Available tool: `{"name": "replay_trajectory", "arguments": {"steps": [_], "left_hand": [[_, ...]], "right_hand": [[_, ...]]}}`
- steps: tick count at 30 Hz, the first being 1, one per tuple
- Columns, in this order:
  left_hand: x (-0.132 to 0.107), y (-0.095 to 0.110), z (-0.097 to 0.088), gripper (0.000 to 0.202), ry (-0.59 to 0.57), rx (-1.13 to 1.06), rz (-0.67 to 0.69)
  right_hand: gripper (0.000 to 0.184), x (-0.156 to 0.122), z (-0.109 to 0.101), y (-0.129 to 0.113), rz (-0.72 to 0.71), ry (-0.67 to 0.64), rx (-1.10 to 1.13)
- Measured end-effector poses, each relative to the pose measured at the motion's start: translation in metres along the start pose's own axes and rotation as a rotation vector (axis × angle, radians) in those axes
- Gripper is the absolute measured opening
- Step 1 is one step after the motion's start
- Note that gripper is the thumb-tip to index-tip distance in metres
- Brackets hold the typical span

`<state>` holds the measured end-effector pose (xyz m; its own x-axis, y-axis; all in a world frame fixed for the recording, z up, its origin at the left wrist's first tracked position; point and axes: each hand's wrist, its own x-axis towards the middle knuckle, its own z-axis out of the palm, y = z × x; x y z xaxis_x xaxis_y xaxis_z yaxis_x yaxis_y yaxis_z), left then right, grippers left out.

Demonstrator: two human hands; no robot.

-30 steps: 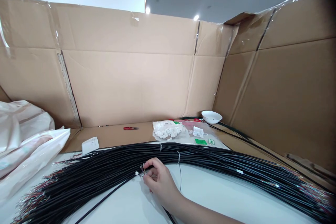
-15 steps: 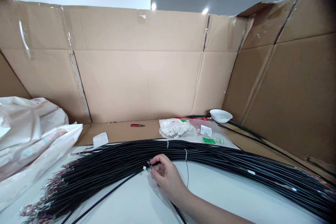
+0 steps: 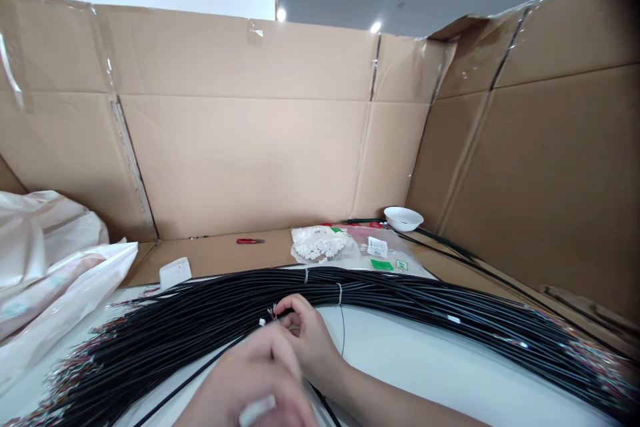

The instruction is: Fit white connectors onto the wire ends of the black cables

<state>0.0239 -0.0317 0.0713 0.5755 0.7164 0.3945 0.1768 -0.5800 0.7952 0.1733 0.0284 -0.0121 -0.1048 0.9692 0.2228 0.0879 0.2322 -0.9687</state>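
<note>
In swings your left hand [image 3: 250,373], blurred, curled, its grip unreadable; right hand [image 3: 314,341] pinches thin wires [image 3: 271,312]. Wire-handling, apparently; next calls for steadiness.

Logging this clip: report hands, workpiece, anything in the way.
Bare right hand pinching thin, pale-tipped wires. Bare left hand blurred, grip unclear, partly blocking view of the right. Bundle of long black cables just beyond.

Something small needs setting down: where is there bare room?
White tabletop between the right forearm and the cable bundle; also the cardboard strip between the white paper and the red-handled tool. Crowded: around the left hand and right hand, and back right, with plastic bags and bowl.
</note>
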Motion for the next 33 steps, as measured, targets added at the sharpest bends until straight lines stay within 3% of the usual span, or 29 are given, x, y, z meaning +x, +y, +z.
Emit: {"name": "replay_trajectory", "arguments": {"steps": [2, 4, 5, 8, 13, 23, 33], "left_hand": [[0.008, -0.020, 0.001, 0.027, 0.121, 0.071, -0.041], [0.012, -0.047, 0.002, 0.020, 0.323, 0.136, -0.153], [0.012, -0.060, 0.002, 0.024, 0.362, 0.145, -0.195], [0.009, -0.085, 0.005, 0.028, 0.333, 0.046, -0.293], [0.006, -0.087, 0.009, 0.019, 0.318, -0.119, -0.340], [0.009, -0.103, 0.013, 0.027, 0.429, -0.470, -0.483], [0.014, -0.104, 0.013, 0.058, 0.421, -0.583, -0.532]], "right_hand": [[0.016, 0.000, 0.000, -0.002, 0.000, -0.011, 0.022], [0.015, -0.001, 0.000, -0.004, -0.001, -0.021, 0.017], [0.016, -0.001, -0.001, -0.005, -0.005, -0.021, 0.005], [0.017, -0.001, -0.001, -0.007, -0.022, -0.019, -0.029], [0.016, -0.003, 0.000, -0.009, -0.020, -0.034, -0.019], [0.030, -0.003, 0.005, -0.011, 0.296, -0.005, 0.400], [0.024, -0.005, 0.005, -0.009, 0.182, -0.022, 0.301]]}}
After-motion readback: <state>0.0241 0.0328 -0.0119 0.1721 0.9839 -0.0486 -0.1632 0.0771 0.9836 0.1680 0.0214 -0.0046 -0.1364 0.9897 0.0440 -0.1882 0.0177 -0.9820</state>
